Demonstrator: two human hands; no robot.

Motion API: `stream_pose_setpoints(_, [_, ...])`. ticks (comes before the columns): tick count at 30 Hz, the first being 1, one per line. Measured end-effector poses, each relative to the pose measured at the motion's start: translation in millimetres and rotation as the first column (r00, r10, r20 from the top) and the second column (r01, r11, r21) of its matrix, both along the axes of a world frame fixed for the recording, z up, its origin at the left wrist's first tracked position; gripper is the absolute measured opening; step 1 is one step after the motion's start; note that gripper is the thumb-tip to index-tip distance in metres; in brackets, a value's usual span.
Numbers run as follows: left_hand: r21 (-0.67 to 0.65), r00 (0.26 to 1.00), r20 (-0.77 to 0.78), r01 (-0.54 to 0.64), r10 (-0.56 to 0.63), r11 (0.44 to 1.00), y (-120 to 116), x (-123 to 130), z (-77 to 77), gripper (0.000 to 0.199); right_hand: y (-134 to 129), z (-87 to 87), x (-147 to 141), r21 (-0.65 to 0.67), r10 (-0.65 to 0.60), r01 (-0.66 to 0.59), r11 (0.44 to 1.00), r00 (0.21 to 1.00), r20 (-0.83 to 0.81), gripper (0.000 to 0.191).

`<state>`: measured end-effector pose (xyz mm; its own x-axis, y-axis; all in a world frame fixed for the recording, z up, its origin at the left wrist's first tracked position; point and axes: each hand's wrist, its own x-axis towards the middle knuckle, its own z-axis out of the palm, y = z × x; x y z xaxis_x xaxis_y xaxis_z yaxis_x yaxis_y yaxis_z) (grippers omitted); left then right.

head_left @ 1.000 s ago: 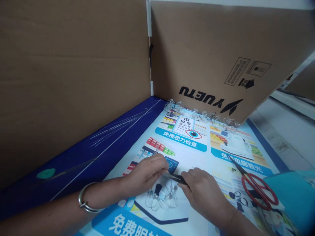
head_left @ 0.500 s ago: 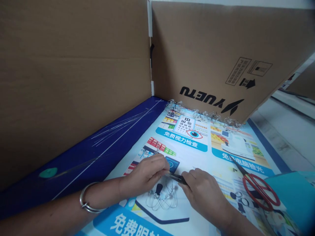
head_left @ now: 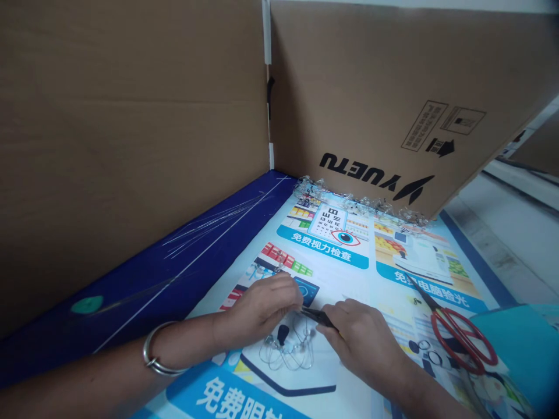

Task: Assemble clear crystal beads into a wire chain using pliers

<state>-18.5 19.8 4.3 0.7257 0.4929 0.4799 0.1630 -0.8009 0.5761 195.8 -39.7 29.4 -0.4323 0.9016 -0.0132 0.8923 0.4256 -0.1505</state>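
Note:
My right hand point(head_left: 360, 334) is closed around a slim dark tool point(head_left: 318, 316), whose tip points left. At that tip my left hand point(head_left: 273, 302) is pinched; what lies between its fingers is too small to make out. Below both hands hangs or lies a tangle of thin clear wire loops with small beads point(head_left: 290, 354). A silver bangle point(head_left: 159, 352) circles my left wrist.
Red-handled scissors point(head_left: 465, 340) lie on the printed sheet point(head_left: 323, 279) at right. Clear wire clusters point(head_left: 362, 205) line the foot of the cardboard wall point(head_left: 371, 87). Loose strands and a green piece point(head_left: 87, 305) lie on the blue surface point(head_left: 218, 233) at left.
The tool in my right hand has turned slightly, and its tip has shifted a little beside my left fingertips. Both hands otherwise stay nearly in place.

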Motion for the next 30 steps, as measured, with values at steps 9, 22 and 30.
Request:
stream_pose_setpoints(9, [0.026,1.0,-0.012,0.017,-0.017,1.0,0.4,0.7,-2.4,0.015,-0.5,-0.9,-0.7,0.005,0.023,-0.023,1.0,0.999,0.043,0.018])
stream_pose_setpoints(22, [-0.384,0.984,0.123,-0.072,0.129,0.92,7.5,-0.3,7.8,0.015,7.2,-14.9,5.9,0.017,-0.06,0.065,0.998,0.974,-0.218,0.02])
stream_pose_setpoints(30, [-0.493,0.972,0.193,-0.021,0.133,0.87,8.9,-2.0,7.2,0.016,8.2,-20.2,5.9,0.078,-0.058,0.084,0.993,0.954,-0.293,0.02])
